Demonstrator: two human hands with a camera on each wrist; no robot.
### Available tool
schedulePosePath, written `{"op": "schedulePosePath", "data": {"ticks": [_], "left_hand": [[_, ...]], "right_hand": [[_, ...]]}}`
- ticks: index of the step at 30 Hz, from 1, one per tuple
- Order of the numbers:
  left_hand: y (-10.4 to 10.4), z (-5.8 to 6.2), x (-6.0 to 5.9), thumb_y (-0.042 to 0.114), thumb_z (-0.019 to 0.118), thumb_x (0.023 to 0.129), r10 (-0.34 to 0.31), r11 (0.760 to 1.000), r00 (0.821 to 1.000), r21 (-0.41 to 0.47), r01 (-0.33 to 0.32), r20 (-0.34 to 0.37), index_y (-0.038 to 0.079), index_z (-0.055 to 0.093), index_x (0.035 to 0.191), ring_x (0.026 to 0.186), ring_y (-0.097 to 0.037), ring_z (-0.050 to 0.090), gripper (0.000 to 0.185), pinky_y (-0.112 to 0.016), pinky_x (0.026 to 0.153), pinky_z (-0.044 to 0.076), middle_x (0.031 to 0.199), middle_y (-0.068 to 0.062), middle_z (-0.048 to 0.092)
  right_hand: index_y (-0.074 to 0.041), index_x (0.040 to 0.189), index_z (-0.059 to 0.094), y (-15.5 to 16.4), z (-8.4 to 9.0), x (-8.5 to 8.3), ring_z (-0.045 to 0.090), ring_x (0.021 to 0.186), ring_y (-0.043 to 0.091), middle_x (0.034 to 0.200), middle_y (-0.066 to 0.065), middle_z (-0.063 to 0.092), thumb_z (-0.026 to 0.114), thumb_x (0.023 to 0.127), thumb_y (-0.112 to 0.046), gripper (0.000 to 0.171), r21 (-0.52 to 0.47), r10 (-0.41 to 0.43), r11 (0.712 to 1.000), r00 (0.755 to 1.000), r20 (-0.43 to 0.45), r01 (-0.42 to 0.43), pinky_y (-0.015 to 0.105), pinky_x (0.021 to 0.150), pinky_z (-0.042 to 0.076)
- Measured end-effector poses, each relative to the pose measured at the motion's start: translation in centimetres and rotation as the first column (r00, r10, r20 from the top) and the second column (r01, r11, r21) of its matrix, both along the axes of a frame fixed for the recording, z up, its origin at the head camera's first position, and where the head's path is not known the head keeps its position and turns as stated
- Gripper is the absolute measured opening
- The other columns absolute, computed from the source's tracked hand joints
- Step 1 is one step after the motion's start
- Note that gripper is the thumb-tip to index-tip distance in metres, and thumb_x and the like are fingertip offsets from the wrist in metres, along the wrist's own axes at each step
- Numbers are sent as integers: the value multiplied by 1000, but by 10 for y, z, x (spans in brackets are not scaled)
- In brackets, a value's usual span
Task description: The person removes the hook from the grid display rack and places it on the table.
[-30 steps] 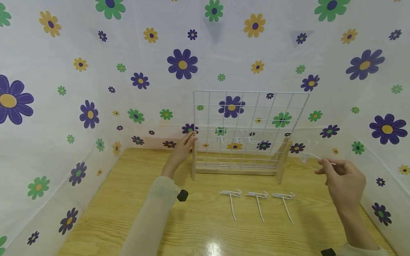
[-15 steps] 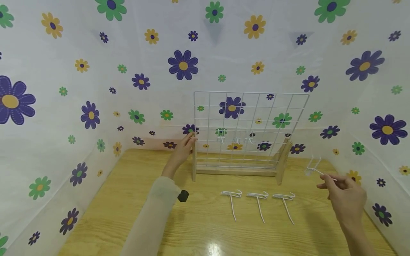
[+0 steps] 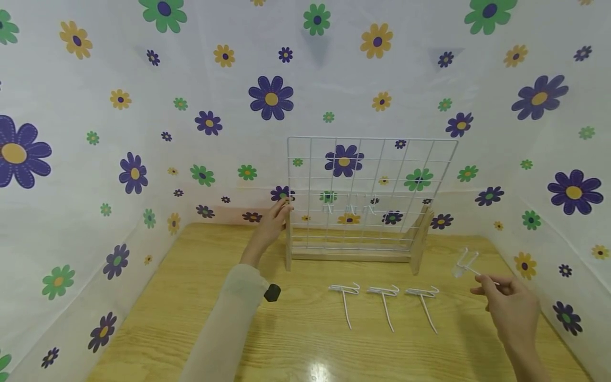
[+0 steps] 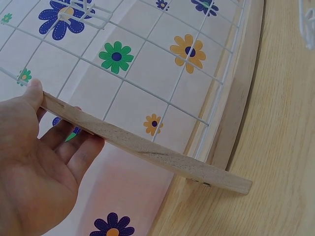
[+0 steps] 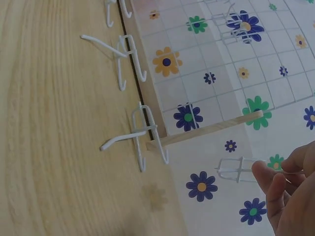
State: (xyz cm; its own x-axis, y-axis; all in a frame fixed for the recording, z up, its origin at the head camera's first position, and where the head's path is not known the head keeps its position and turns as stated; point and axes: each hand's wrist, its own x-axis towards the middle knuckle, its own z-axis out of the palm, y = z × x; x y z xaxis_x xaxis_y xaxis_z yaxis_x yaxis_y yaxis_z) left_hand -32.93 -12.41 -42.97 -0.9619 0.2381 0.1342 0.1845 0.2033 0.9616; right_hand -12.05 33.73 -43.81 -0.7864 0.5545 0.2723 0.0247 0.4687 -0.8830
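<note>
Your left hand [image 3: 269,228] grips the left post [image 4: 142,140] of the stand, with your thumb on the near side and your fingers reaching round the wood. Your right hand [image 3: 513,307] pinches the rod of a white hook [image 5: 240,169] between thumb and fingers. That hook is up in the air, to the right of the stand, with its two prongs pointing away from you. It does not touch the grid [image 3: 372,139].

The grid is made of thin white wire. It sits between the left post and the right post [image 3: 420,244], above a wooden bar [image 3: 350,255]. Three small hooks [image 3: 352,207] hang on it in a row.

In front of the stand, three loose hooks [image 3: 386,309] lie side by side on the table [image 3: 157,318], their rods pointing toward you. Behind the stand is a white cloth [image 3: 329,79] with purple, green and orange flowers.
</note>
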Motion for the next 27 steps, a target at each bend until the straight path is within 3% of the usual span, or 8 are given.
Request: {"op": "schedulePosePath", "data": {"ticks": [6,15,22,27], "left_hand": [[2,1,1,34,38,114,-11,1000,1000,-2,11,-4,15,29,165,150,-38,32,54,-51,116,41,162,-17,38],[1,1,2,37,40,114,2,1000,1000,-6,-2,-9,14,32,164,150,-40,32,56,-52,115,41,168,-15,27],[0,2,2,36,39,114,3,1000,1000,-1,-3,-5,16,32,164,150,-39,32,55,-51,116,41,167,-15,28],[1,2,1,36,40,114,2,1000,1000,5,-2,9,17,31,164,151,-38,32,55,-51,116,40,166,-15,30]], "right_hand": [[-4,101,70,6,-12,4,58,49,11,71,-22,72,67,102,-19,16,-62,26,998,997,77,-21,18,42,47],[-2,103,72,10,-24,6,59,50,15,69,-16,73,66,102,-24,23,-95,17,996,983,184,0,23,40,46],[-4,102,73,11,-33,7,61,54,17,71,-19,73,65,103,-25,22,-125,12,992,976,220,16,23,48,53],[-6,105,73,12,-39,7,64,58,17,73,-18,74,64,103,-28,24,-164,14,986,963,269,31,25,47,50]]}}
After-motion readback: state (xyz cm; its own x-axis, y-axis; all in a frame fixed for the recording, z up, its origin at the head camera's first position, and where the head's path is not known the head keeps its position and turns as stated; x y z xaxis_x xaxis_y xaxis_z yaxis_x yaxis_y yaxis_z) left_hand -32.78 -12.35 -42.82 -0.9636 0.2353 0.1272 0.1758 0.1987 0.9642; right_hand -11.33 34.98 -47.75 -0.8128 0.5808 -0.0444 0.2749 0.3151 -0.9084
